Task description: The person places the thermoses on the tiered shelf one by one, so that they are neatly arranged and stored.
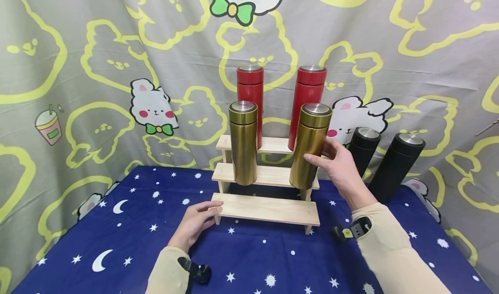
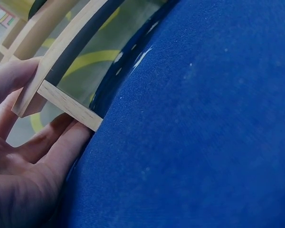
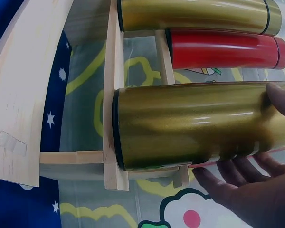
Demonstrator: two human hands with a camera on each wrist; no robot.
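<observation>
Right hand (image 1: pixel 340 166), head view, grips a gold bottle (image 1: pixel 306 155), its base on the middle step (image 1: pixel 273 173) of the wooden stand (image 1: pixel 274 145); red bottles (image 1: pixel 250 91) stand behind this grip, black bottles (image 1: pixel 398 164) to its right. Left wrist view: left hand (image 2: pixel 31 161) clasps the front step's end (image 2: pixel 64 42), presumably bracing the stand. Right wrist view: thumb (image 3: pixel 282 102) and fingers (image 3: pixel 237 178) oppose across the bottle, likely for upright control.

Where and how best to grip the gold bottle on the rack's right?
Grip the gold bottle round its body, below the lid, probably with the right hand from the right: the other gold bottle stands left, a red bottle behind. The body is a straight, roughly upright cylinder that fingers can curl round; the lid looks like a separate piece, perhaps less secure.
</observation>
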